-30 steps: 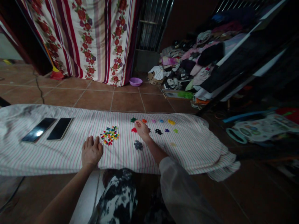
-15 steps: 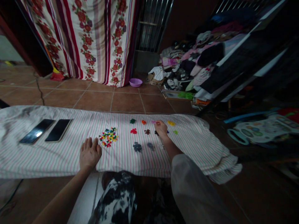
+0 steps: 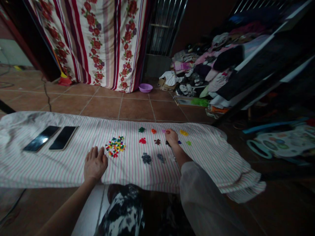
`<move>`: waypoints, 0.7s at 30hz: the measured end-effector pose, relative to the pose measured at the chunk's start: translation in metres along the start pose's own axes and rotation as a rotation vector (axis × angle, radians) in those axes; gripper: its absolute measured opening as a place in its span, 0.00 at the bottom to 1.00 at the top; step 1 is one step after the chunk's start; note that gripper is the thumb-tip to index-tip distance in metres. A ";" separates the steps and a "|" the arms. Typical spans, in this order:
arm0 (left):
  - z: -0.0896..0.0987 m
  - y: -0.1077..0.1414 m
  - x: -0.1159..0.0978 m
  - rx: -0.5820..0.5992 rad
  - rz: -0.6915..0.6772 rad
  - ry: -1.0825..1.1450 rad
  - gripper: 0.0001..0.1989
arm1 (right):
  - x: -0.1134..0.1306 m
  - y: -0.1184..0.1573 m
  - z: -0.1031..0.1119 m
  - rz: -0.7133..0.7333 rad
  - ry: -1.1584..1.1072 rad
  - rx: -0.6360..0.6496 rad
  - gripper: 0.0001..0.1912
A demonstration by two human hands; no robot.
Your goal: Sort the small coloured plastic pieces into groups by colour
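My left hand (image 3: 95, 164) lies flat on the striped cloth (image 3: 73, 170), fingers spread, beside a mixed heap of small coloured pieces (image 3: 115, 146). Farther right, my right hand (image 3: 171, 136) has its fingertips pinched together at a few pink pieces (image 3: 163, 130); what the fingers hold, if anything, is too small to make out. Around it lie small single-colour piles: dark green (image 3: 141, 129), orange (image 3: 153, 131), yellow (image 3: 183, 132), red (image 3: 142, 140), brown (image 3: 157, 141), lime green (image 3: 188, 143), dark grey (image 3: 146, 158), lighter grey (image 3: 160, 157) and white (image 3: 172, 157). Black and blue pieces are partly hidden by the hand.
Two phones (image 3: 42, 139) lie at the left of the cloth-covered surface. Beyond it, a purple basin (image 3: 145, 88) stands on the tiled floor by a floral curtain (image 3: 108, 42). A heap of clothes (image 3: 197, 68) fills the back right.
The camera view has shifted slightly, so the scene sits a little farther right. My right hand stays at the pink pieces, and my left hand stays flat on the cloth.
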State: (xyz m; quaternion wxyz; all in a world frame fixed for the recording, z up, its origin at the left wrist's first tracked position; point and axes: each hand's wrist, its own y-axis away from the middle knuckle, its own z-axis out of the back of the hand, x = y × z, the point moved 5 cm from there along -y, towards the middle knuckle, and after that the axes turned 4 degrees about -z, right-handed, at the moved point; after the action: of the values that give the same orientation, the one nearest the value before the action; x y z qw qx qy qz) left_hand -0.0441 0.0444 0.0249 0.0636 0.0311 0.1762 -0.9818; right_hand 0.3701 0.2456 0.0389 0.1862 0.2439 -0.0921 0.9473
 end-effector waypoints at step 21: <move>-0.001 -0.001 0.001 0.014 0.013 -0.024 0.25 | 0.002 -0.004 -0.004 0.007 0.085 -0.004 0.15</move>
State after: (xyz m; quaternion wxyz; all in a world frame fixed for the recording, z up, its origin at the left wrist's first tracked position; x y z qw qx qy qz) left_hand -0.0447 0.0452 0.0241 0.0717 0.0209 0.1681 -0.9829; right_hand 0.3685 0.2512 0.0364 0.1872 0.2025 -0.0867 0.9573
